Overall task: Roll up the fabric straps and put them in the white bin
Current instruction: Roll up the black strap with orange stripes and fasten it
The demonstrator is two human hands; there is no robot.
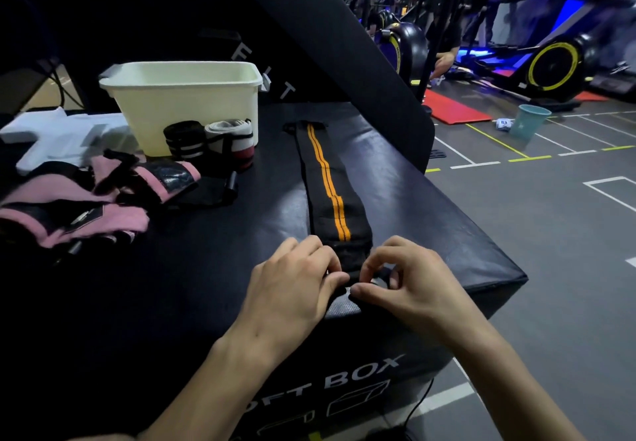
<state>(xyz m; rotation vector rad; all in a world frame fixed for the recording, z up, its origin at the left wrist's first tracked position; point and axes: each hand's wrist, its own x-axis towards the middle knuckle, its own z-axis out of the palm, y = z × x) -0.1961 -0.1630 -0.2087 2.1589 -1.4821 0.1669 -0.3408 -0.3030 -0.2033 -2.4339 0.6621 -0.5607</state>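
Observation:
A long black strap with an orange stripe (330, 182) lies stretched out on the black soft box (172, 285), running away from me. My left hand (292, 289) and my right hand (409, 285) both pinch its near end at the box's front edge, where the end is folded over. The white bin (186, 96) stands at the back left of the box. In front of the bin lie a rolled black strap with white stripes (184, 139) and a rolled white and red strap (230, 141).
Pink and black straps (86, 206) lie in a heap on the left, beside white cloth (55, 134). A black slanted pad (361, 45) rises behind the box. On the floor to the right are a teal cup (531, 120), a red mat (454, 108) and exercise bikes.

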